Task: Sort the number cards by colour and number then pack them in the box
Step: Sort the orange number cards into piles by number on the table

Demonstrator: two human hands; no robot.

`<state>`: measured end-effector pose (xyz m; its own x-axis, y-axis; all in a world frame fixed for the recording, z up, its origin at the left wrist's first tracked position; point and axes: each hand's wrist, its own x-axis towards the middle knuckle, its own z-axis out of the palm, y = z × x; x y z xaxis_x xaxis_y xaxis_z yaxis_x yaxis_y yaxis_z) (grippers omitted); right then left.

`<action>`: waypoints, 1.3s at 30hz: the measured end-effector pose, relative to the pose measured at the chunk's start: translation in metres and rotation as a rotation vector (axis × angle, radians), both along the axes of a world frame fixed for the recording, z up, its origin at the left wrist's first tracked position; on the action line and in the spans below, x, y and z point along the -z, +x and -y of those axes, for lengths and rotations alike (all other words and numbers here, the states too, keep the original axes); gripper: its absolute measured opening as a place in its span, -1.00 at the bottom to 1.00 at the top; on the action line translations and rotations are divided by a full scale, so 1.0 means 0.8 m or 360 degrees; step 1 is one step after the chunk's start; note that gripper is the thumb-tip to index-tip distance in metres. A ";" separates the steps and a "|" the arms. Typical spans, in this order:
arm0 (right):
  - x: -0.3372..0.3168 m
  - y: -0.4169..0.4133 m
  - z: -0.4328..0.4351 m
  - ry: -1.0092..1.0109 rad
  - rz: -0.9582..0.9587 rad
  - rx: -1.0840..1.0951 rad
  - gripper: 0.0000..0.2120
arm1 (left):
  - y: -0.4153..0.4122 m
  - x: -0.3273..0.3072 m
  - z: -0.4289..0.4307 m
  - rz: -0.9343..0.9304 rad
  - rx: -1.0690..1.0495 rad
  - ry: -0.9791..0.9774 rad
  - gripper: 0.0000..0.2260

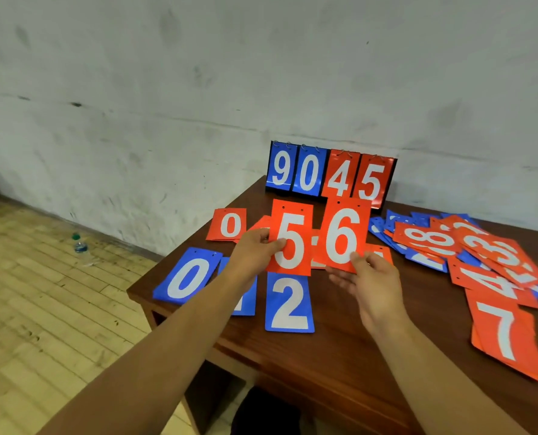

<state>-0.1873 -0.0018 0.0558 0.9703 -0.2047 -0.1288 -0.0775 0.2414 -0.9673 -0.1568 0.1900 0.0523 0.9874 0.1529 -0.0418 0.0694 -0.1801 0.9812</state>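
My left hand (255,246) pinches a red 5 card (292,243) by its left edge, held up above the table. Beside it my right hand (371,277) pinches a red 6 card (344,237) at its lower right corner. Flat on the wooden table (339,356) lie a red 0 card (228,226), a blue 0 card (187,277), a blue 2 card (289,304) and a blue card (245,304) half hidden under my left forearm. More red cards lie hidden behind the held ones.
A flip scoreboard (330,174) showing 9 0 4 5 stands at the table's back edge by the wall. A loose heap of red and blue cards (468,252) covers the right side, with a red 7 card (506,337) nearest. A plastic bottle (80,244) lies on the floor at left.
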 end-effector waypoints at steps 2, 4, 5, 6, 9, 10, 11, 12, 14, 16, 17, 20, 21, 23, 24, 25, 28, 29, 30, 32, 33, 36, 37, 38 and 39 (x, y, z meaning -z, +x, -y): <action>0.000 -0.004 0.000 -0.0035 0.0023 -0.0036 -0.93 | -0.004 0.000 0.000 -0.0008 -0.0019 0.0030 -0.62; 0.000 -0.007 -0.002 -0.0072 0.0020 -0.0071 -0.91 | -0.008 0.000 0.000 -0.0010 -0.0043 0.0049 -0.60; -0.001 -0.009 -0.004 -0.0090 0.0016 -0.0092 -0.88 | -0.010 0.000 0.001 0.0000 -0.0059 0.0048 -0.59; -0.001 -0.010 -0.006 -0.0111 0.0012 -0.0110 -0.85 | -0.012 0.000 0.002 0.0009 -0.0086 0.0046 -0.59; -0.001 -0.015 -0.010 -0.0188 -0.0010 -0.0115 -0.84 | -0.021 0.002 0.007 0.0013 -0.0167 -0.0001 -0.60; 0.001 -0.018 -0.010 -0.0221 -0.0024 -0.0119 -0.84 | -0.026 0.003 0.011 0.0019 -0.0155 -0.0025 -0.63; 0.003 -0.020 -0.011 -0.0255 -0.0036 -0.0134 -0.83 | -0.030 0.005 0.015 0.0031 -0.0122 -0.0046 -0.65; 0.006 -0.023 -0.011 -0.0291 -0.0047 -0.0156 -0.81 | -0.034 0.008 0.020 0.0050 -0.0072 -0.0075 -0.67; 0.012 -0.028 -0.011 -0.0363 -0.0063 -0.0201 -0.78 | -0.042 0.015 0.032 0.0097 0.0033 -0.0127 -0.71; 0.015 -0.033 -0.008 -0.0390 -0.0077 -0.0249 -0.79 | -0.049 0.022 0.041 0.0157 0.0088 -0.0109 -0.66; 0.015 -0.034 -0.006 -0.0398 -0.0084 -0.0271 -0.80 | -0.051 0.024 0.044 0.0177 0.0098 -0.0067 -0.65; 0.017 -0.036 0.003 -0.0333 -0.0094 -0.0312 -0.84 | -0.052 0.024 0.049 0.0197 0.0131 -0.0017 -0.70; 0.017 -0.035 0.007 -0.0327 -0.0091 -0.0305 -0.87 | -0.051 0.023 0.049 0.0196 0.0135 -0.0004 -0.72; 0.019 -0.033 0.014 -0.0387 -0.0085 -0.0263 -0.88 | -0.048 0.020 0.049 0.0211 0.0121 0.0059 -0.74; 0.020 -0.032 0.017 -0.0411 -0.0091 -0.0248 -0.86 | -0.046 0.019 0.047 0.0216 0.0095 0.0079 -0.76; 0.019 -0.031 0.020 -0.0425 -0.0107 -0.0235 -0.83 | -0.043 0.019 0.045 0.0215 0.0050 0.0067 -0.79; 0.020 -0.030 0.034 -0.0471 -0.0151 -0.0145 -0.81 | -0.034 0.016 0.037 0.0174 -0.0119 -0.0053 -0.93; 0.020 -0.030 0.039 -0.0477 -0.0162 -0.0111 -0.87 | -0.032 0.014 0.037 0.0140 -0.0130 -0.0115 -0.94; 0.019 -0.030 0.044 -0.0490 -0.0183 -0.0082 -0.92 | -0.031 0.013 0.041 0.0087 -0.0104 -0.0188 -0.93; 0.017 -0.032 0.051 -0.0541 -0.0220 -0.0062 -0.72 | -0.031 0.012 0.057 -0.0050 0.0031 -0.0361 -0.85; 0.017 -0.033 0.054 -0.0560 -0.0245 -0.0072 -0.61 | -0.032 0.014 0.068 -0.0114 0.0107 -0.0414 -0.79; 0.013 -0.039 0.064 -0.0516 -0.0221 -0.0158 -0.70 | -0.034 0.025 0.103 -0.0133 0.0232 -0.0347 -0.79; 0.012 -0.042 0.068 -0.0480 -0.0199 -0.0161 -0.77 | -0.035 0.030 0.115 -0.0098 0.0229 -0.0297 -0.81; 0.013 -0.044 0.075 -0.0489 -0.0169 -0.0148 -0.82 | -0.036 0.034 0.125 -0.0062 0.0226 -0.0236 -0.81; 0.015 -0.045 0.083 -0.0557 -0.0130 -0.0129 -0.81 | -0.037 0.038 0.134 -0.0029 0.0233 -0.0188 -0.79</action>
<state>-0.2236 -0.0680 0.0435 0.9746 -0.1730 -0.1421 -0.1630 -0.1130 -0.9801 -0.1866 0.0826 0.0217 0.9976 0.0003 -0.0688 0.0686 -0.0731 0.9950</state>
